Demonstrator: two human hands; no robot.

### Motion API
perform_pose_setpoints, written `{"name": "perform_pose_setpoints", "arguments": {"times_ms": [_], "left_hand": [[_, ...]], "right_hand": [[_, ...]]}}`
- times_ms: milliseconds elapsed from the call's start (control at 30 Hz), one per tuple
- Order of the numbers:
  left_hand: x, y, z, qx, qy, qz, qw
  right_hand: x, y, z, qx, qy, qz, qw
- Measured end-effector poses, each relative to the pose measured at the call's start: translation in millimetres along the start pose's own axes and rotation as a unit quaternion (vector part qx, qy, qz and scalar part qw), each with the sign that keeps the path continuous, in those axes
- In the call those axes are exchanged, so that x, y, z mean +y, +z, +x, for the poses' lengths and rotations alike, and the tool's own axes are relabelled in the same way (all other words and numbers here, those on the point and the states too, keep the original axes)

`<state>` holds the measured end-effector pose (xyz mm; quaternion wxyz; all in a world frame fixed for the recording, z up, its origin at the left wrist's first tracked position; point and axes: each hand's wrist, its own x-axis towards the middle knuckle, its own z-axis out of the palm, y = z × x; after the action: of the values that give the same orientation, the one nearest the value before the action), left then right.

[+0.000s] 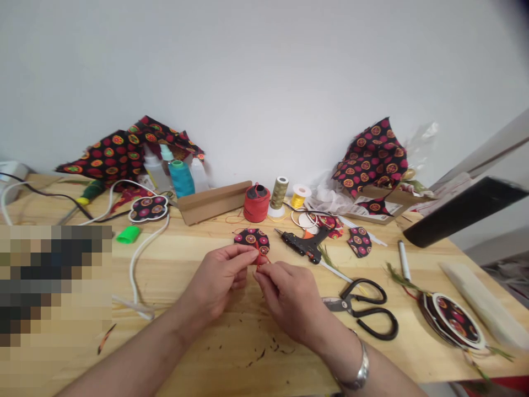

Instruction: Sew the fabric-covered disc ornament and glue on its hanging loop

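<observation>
Over the middle of the wooden table, my left hand [225, 275] pinches a thin red cord [258, 255] between thumb and forefinger. Close beside it, my right hand [291, 295] is closed on the same cord just below; the fingertips hide part of it. Behind the hands lies a scalloped dark patterned fabric piece [250, 236]. A red thread spool [257, 203] stands farther back. The black glue gun [305, 247] rests beyond my right hand, and black-handled scissors [359, 309] lie to its right.
At the back stand an olive thread cone [280, 196], a teal thread cone [182, 179] and a cardboard tray [217, 203]. To the left are a flower-shaped fabric piece [149, 209] and a green cap [128, 234]. A round fabric-covered item [454, 320] and black roll [463, 212] occupy the right.
</observation>
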<state>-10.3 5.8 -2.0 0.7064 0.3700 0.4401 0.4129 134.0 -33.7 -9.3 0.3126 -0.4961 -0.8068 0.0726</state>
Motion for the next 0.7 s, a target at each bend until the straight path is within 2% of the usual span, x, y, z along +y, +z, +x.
{"name": "perform_pose_setpoints", "arguments": {"times_ms": [133, 333, 400, 467, 533, 567, 633, 700], "left_hand": [[-0.1, -0.9, -0.2, -0.026, -0.031, -0.033, 0.999], [-0.7, -1.8, -0.7, -0.039, -0.039, -0.058, 0.997], [-0.3, -1.4, -0.4, -0.036, -0.023, -0.055, 0.998], [0.6, -0.5, -0.5, -0.034, -0.006, -0.042, 0.998], [1.5, 0.7, -0.9, -0.037, 0.006, -0.017, 0.999], [1.8, 1.3, -1.3, -0.038, 0.01, 0.0, 0.999], [1.9, 2.3, -2.2, -0.039, 0.02, 0.035, 0.998], [1.9, 2.9, -3.4, -0.037, 0.031, 0.07, 0.996]], "right_hand": [[0.7, 3.1, -1.6, -0.022, -0.037, -0.043, 0.998], [-1.7, -3.3, -3.3, -0.063, -0.04, -0.015, 0.997], [-2.8, -9.4, -1.5, -0.046, -0.029, 0.036, 0.998], [-2.2, -15.2, 2.1, 0.016, 0.017, 0.118, 0.993], [0.7, -18.3, 7.1, 0.092, 0.09, 0.201, 0.971], [2.9, -18.5, 9.7, 0.11, 0.129, 0.238, 0.956], [7.4, -16.4, 13.8, 0.085, 0.206, 0.317, 0.922], [10.3, -12.5, 16.0, 0.018, 0.263, 0.41, 0.873]]}}
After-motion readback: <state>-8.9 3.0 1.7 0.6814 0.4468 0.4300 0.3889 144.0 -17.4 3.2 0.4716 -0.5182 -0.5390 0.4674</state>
